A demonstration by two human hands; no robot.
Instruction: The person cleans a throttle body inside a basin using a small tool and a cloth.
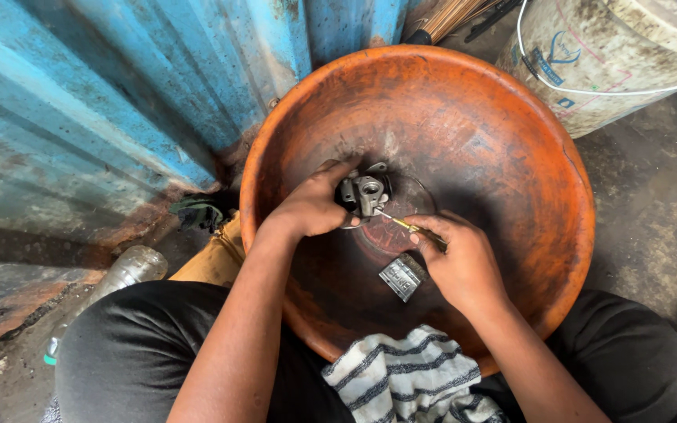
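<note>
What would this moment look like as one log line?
left hand: holds metal part | right hand: thin tool at part | orange basin

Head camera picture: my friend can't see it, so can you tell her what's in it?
A person's left hand holds a small grey metal engine part inside a big orange basin, while the right hand pokes it with a thin brass-coloured tool. A ribbed grey metal piece lies in the basin, and a striped cloth drapes over its near rim.
</note>
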